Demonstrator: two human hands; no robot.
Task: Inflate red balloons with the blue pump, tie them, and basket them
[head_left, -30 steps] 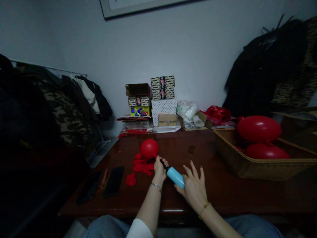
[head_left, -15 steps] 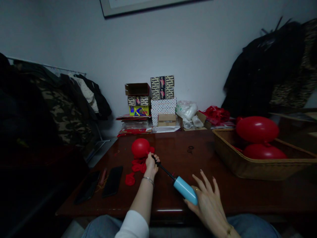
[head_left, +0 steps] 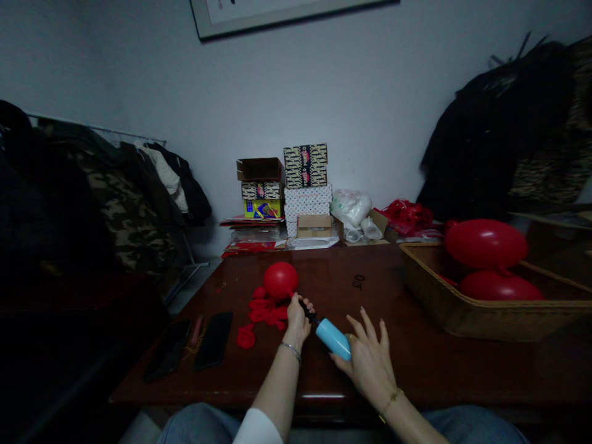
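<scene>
My left hand (head_left: 298, 319) is closed around the black nozzle end of a blue balloon pump (head_left: 333, 338). It pinches the neck of a partly inflated red balloon (head_left: 280, 280) there. My right hand (head_left: 367, 357) grips the blue barrel's near end between thumb and palm, its other fingers spread out. Only a short piece of black rod shows between the barrel and my left hand. Several flat red balloons (head_left: 266, 311) lie on the table beyond and beside my left hand, with one (head_left: 246, 337) a little apart.
On the right stands a wicker basket (head_left: 499, 320) with large inflated red balloons (head_left: 485, 242). Two dark phones (head_left: 214, 340) lie at left on the brown table (head_left: 444, 370). Black loops (head_left: 358, 282) lie mid-table. Stacked boxes (head_left: 305, 166) and plastic bags (head_left: 352, 208) line the wall.
The pump has been pushed together, so much less rod shows. My left hand and the balloon moved right, while my right hand moved left with the barrel. The view shifted slightly.
</scene>
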